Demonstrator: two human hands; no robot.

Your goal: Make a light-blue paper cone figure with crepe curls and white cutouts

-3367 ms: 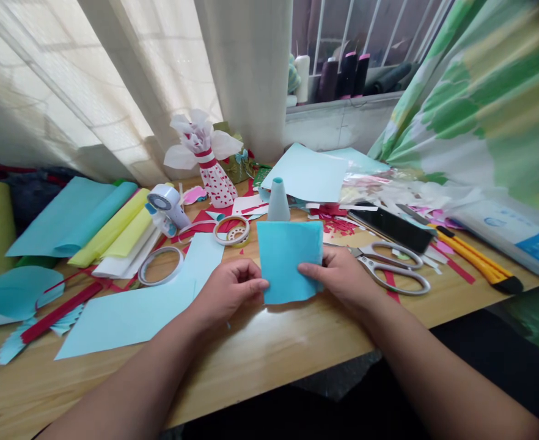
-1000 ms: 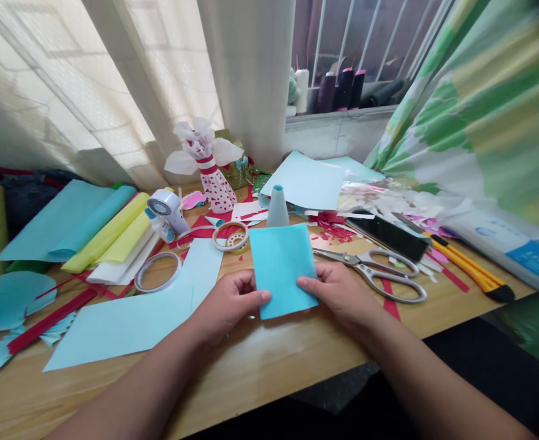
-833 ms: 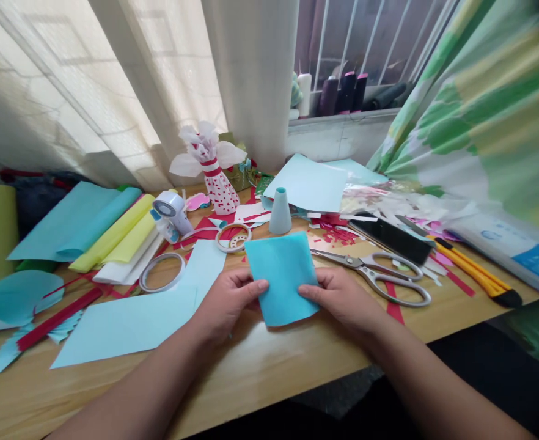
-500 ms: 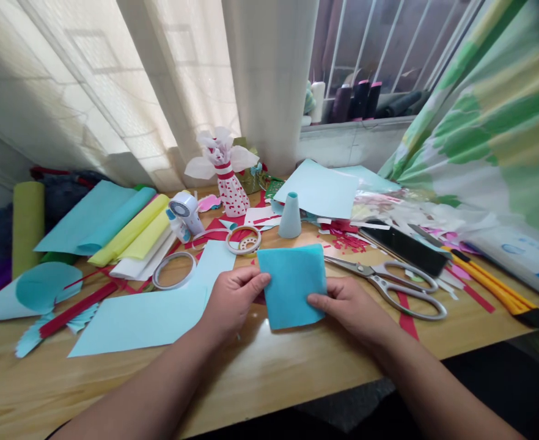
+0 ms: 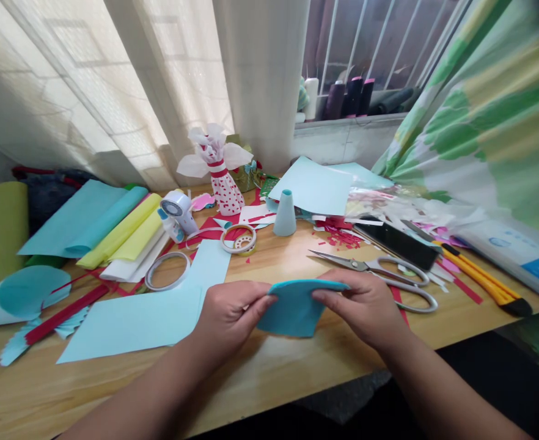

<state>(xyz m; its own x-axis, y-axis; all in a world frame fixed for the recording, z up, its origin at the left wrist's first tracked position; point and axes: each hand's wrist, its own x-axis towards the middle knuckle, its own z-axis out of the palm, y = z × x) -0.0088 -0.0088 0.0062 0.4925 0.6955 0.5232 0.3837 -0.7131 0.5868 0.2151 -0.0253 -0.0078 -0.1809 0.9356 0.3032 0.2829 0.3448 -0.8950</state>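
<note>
A folded piece of blue paper [image 5: 292, 313] is held between both hands just above the table's front part, its top edge bowed and tilted toward me. My left hand [image 5: 233, 311] pinches its left side between thumb and fingers. On the opposite side, my right hand [image 5: 359, 305] grips the upper right edge, thumb in front. Scissors [image 5: 374, 267] with grey handles lie just behind my right hand, blades pointing left. Beyond the paper stands a light blue paper cone [image 5: 285, 214] with a cut-off top. Light blue sheets [image 5: 136, 321] lie beside my left hand.
Two rolls of tape [image 5: 167, 271] lie at centre left. Behind them stand a small white fan [image 5: 178, 211] and a heart-patterned paper figure [image 5: 226, 189]. To the right are a phone [image 5: 395, 241], a yellow cutter [image 5: 484, 278] and red paper scraps [image 5: 338, 235]. Rolled paper [image 5: 118, 235] lies left.
The blue paper has tipped from facing me to nearly edge-on, with its top edge now bowed. My right hand has moved up to its upper right edge. The view has shifted slightly.
</note>
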